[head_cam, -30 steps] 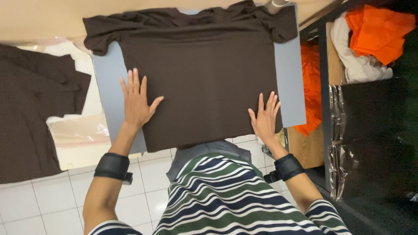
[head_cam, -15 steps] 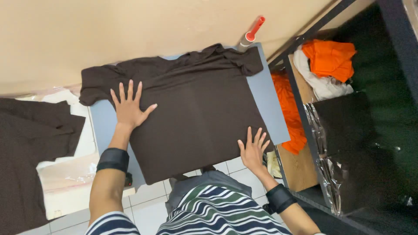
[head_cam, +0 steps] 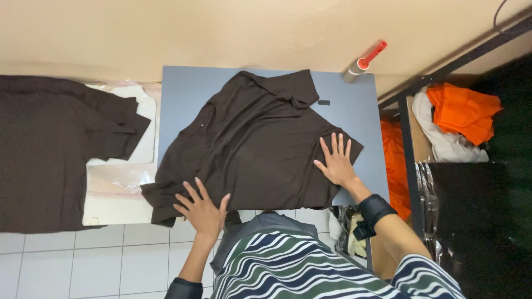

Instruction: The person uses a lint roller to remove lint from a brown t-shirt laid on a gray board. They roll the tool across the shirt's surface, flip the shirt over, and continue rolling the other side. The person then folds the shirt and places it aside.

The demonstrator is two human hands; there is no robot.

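Surroundings first: I am seeing a grey board lying against a beige wall, with white floor tiles showing below it. At its far right corner a lint roller with a red handle is leaning against the wall, clear of the work. To the left, a pile of dark brown garments is resting over clear plastic bags, well apart from both hands. To the right, a dark metal rack is holding orange cloth and white cloth, with more orange fabric hanging just beside the board's right edge. Nothing is lying between the hands and the garment.

I am observing a dark brown shirt lying skewed across the board, collar toward the far wall near a small dark tag, lower left part spilling over the near edge. It is looking rumpled at that left corner and smoother in the middle.

Left hand is lying flat, fingers spread, on the shirt's near edge, gripping nothing. Right hand is pressing flat on the shirt's right corner, fingers open, also closing on nothing. A black band is sitting on the right wrist.
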